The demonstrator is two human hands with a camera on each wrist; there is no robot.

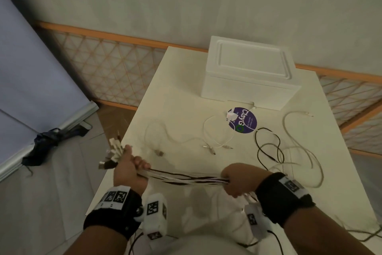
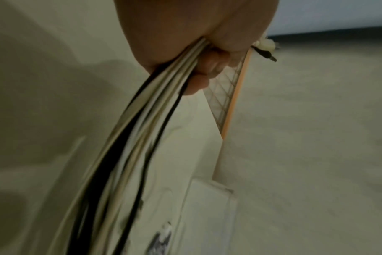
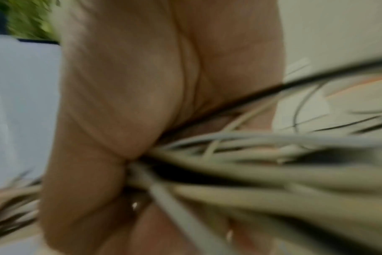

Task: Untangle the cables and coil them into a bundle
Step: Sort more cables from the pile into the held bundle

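head view: we note the left hand (image 1: 129, 169) and right hand (image 1: 237, 180) each clenched around the cable bundle (image 1: 186, 178), stretched between them. it hangs just above the table's (image 1: 175, 93) near edge; loose cables (image 1: 268, 147) lie nearer the white box (image 1: 248, 72).

White and black cables (image 1: 184, 178), bunched taut above table; loose ends trailing.

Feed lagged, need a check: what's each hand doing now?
Left hand: closed, gripping the cable bundle near its plug ends.
Right hand: closed, gripping the same bundle further along.
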